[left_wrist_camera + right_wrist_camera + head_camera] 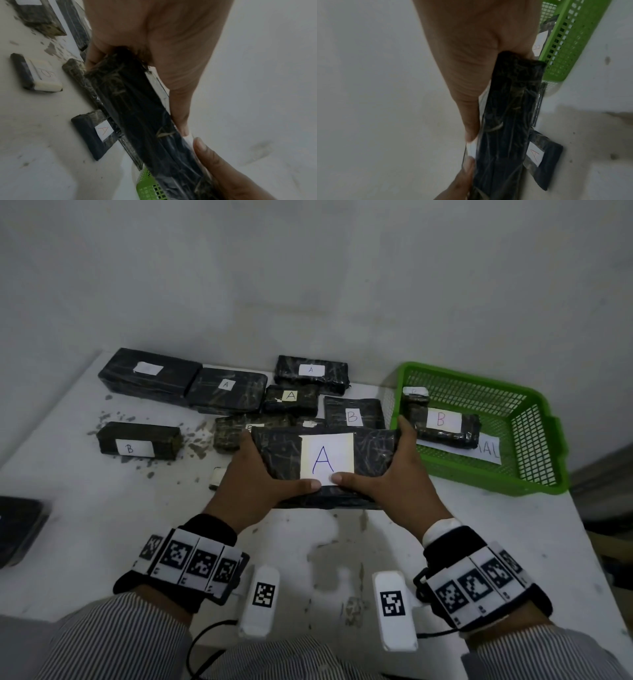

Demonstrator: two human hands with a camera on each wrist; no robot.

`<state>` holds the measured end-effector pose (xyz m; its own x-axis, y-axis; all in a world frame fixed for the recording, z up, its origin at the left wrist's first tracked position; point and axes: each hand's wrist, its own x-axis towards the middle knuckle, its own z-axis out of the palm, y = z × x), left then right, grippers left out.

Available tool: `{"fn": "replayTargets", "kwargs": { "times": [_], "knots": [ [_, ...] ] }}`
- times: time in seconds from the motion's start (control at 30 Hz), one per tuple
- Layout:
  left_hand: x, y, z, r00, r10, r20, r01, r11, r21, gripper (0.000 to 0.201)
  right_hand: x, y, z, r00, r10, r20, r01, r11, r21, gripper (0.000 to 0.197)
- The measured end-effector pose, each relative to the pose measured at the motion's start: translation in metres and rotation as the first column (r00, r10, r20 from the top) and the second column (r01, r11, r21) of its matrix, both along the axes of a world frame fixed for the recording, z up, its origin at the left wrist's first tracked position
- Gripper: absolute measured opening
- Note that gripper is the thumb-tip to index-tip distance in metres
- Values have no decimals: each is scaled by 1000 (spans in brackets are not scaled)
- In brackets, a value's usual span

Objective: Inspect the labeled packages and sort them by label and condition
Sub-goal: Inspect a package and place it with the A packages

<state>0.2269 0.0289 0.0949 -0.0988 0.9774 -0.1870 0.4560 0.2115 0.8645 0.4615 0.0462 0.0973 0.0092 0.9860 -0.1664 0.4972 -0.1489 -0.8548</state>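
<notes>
Both hands, left (263, 474) and right (387, 474), gripping package A (373, 450), fingers hidden behind it, far package's label (148, 368) unreadable

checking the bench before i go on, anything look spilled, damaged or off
Yes. Grey-brown crumbs are strewn on the table around the B block at left and the frayed block beside it. The large A package held in both hands looks intact.
</notes>
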Motion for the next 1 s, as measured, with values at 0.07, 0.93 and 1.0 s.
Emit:
{"fn": "replayTargets", "kwargs": {
  "times": [0.07, 0.93, 1.0],
  "knots": [
    [-3, 1, -1, 1000, 19, 7, -19, 1000, -3, 118, 3, 0, -4, 997, 72, 2, -71, 996, -57, 156],
    [15, 5, -11, 946, 319, 64, -318, 948, -25, 47, -7, 6, -5, 979, -200, -44, 204, 969, 136, 47],
    [11, 5, -11, 946, 319, 64, -318, 948, -14, 50, -6, 7, -4, 983, -175, -47, 179, 977, 115, 39]
  ]
}}
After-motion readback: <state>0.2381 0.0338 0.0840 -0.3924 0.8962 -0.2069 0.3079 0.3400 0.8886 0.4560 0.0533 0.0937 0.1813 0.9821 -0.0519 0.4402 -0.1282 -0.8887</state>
